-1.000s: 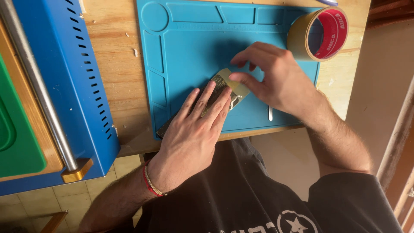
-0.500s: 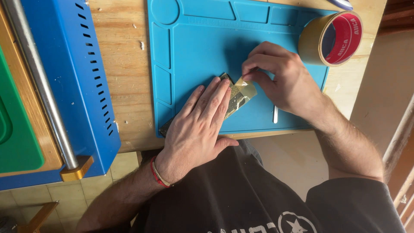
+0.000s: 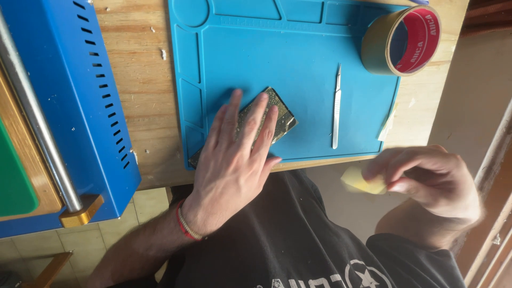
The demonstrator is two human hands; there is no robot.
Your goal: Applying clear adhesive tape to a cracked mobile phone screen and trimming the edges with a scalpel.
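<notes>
Circuit board [image 3: 277, 114] under my left hand [image 3: 234, 160], one blue mat [image 3: 298, 69] beneath it.
My left hand lies flat, fingers spread, pressing the one greenish board near the mat's front edge. My right hand [image 3: 426, 184], off the mat's front right corner, pinches one yellowish scrap [image 3: 361, 181]. On the mat lie one scalpel [image 3: 336, 106], right of the board, and one tape roll [image 3: 402, 40] at the far right corner.

Matt, seemingly rubbery mat [image 3: 298, 80]; wooden table [image 3: 141, 96]
</notes>
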